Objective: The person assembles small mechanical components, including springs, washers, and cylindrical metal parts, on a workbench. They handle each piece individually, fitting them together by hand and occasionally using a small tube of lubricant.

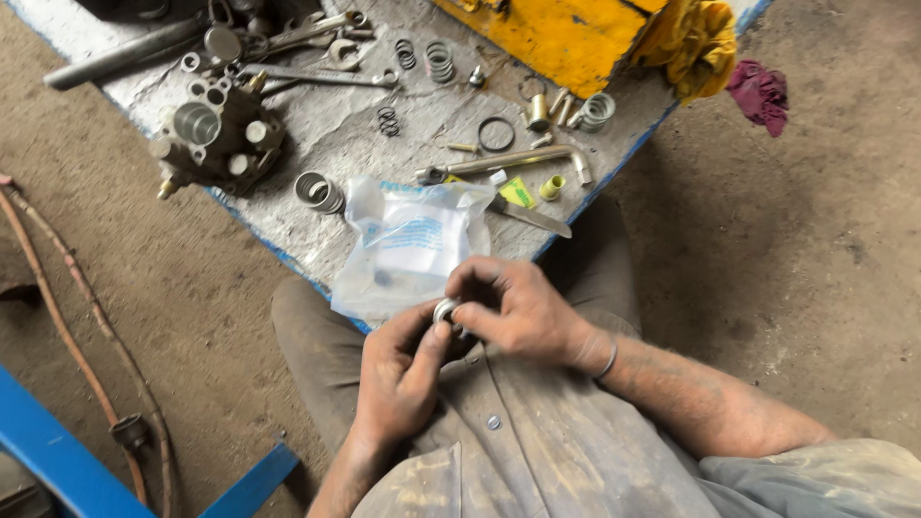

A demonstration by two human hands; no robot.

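Observation:
My left hand [401, 369] and my right hand [513, 307] meet over my lap, both pinching a small shiny metal ring [445, 310] between the fingertips. Just beyond them a clear plastic bag [408, 245] with a pale label lies at the near edge of a grey work surface [345, 134]. A thin bangle circles my right wrist.
On the surface lie a metal pump body [216, 129], wrenches [317, 34], several springs [439, 59], rings and seals [318, 190], an L-shaped socket wrench [518, 161], a knife blade [532, 218] and a yellow box [566, 34]. Rags [760, 91] lie right; a hose [67, 336] runs along the dirt floor.

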